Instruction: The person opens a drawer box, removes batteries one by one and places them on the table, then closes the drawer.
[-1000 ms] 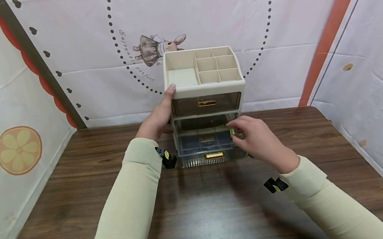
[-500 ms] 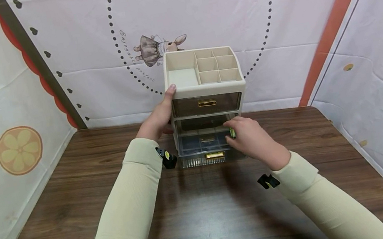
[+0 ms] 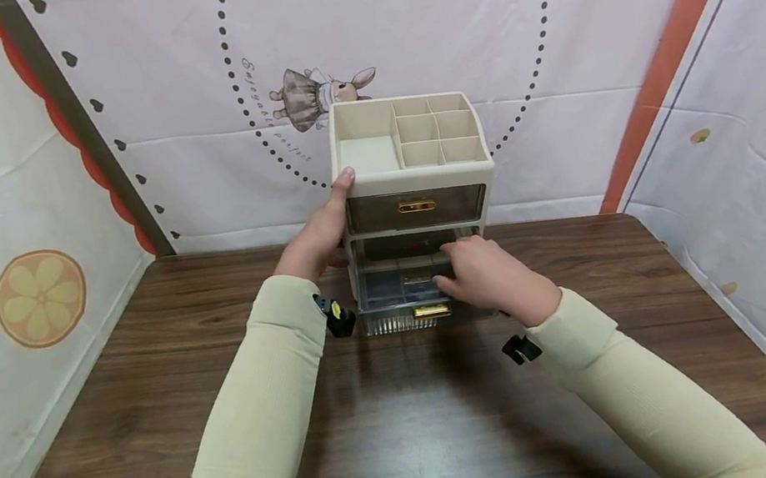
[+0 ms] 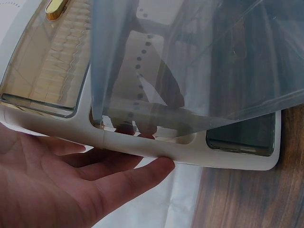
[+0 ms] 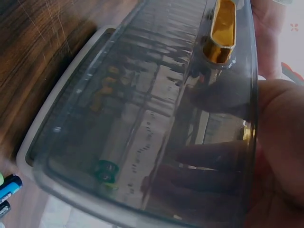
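A cream drawer unit [image 3: 418, 176] with tinted clear drawers stands on the table, its middle drawer [image 3: 400, 297] pulled out. My left hand [image 3: 318, 237] rests along the unit's left side, thumb on the upper front edge. The left wrist view shows its fingers [image 4: 137, 180] stretched against the cream frame [image 4: 156, 151]. My right hand [image 3: 491, 272] reaches into the open drawer from the right. Through the drawer front [image 5: 156, 61], the right wrist view shows thumb and fingers [image 5: 209, 156] spread apart. A small green-ended object [image 5: 105, 171] shows through the plastic, apart from these fingers.
Several pens [image 5: 10, 187], among them a blue one, lie beside the unit. Gold handles [image 3: 431, 311] stick out from the drawer fronts. Divided compartments [image 3: 436, 128] top the unit. A patterned cloth [image 3: 177, 96] hangs behind the wooden table [image 3: 386, 441].
My right hand has moved left and deeper over the open drawer, and the green object by its fingers no longer shows in the head view. The left hand has stayed in place.
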Available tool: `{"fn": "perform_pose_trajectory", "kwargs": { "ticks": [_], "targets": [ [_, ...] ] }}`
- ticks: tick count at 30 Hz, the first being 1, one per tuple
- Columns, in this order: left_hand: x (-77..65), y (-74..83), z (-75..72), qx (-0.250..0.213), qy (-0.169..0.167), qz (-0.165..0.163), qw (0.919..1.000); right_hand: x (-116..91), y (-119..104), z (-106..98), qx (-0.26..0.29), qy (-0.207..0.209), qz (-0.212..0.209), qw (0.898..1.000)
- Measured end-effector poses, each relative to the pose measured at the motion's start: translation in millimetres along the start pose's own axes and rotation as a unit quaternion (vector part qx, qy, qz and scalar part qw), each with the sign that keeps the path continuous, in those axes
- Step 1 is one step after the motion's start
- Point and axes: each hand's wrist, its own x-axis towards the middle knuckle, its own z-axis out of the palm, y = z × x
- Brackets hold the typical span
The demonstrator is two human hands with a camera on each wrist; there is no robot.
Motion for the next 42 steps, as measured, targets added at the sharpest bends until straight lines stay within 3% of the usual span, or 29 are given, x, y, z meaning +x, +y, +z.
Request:
{"fn": "perform_pose_trajectory", "kwargs": {
  "ticks": [14, 22, 28, 30, 36, 42],
  "targets": [
    [0.8, -0.8, 0.2, 0.005, 0.002, 0.003, 1.0, 24, -2, 1, -0.016, -0.058, 0.019, 0.998],
    [3.4, -3.2, 0.4, 0.007, 0.004, 0.002, 1.0, 32, -2, 2, -0.04, -0.041, 0.01, 0.998],
    [1.6, -0.6, 0.1, 0.006, 0.007, 0.002, 1.0, 29, -5, 0, -0.036, -0.052, -0.011, 0.998],
    [0.6, 0.7, 0.2, 0.006, 0.006, 0.001, 1.0, 28, -5, 0, -0.042, -0.036, -0.019, 0.998],
    [-0.3, 2.2, 0.2, 0.003, 0.003, 0.001, 1.0, 29, 1, 2, -0.098, 0.069, -0.025, 0.992],
    [-0.6, 0.6, 0.0, 0.0, 0.004, 0.0, 1.0, 31, 2, 6, -0.122, 0.066, -0.042, 0.989]
  ]
}}
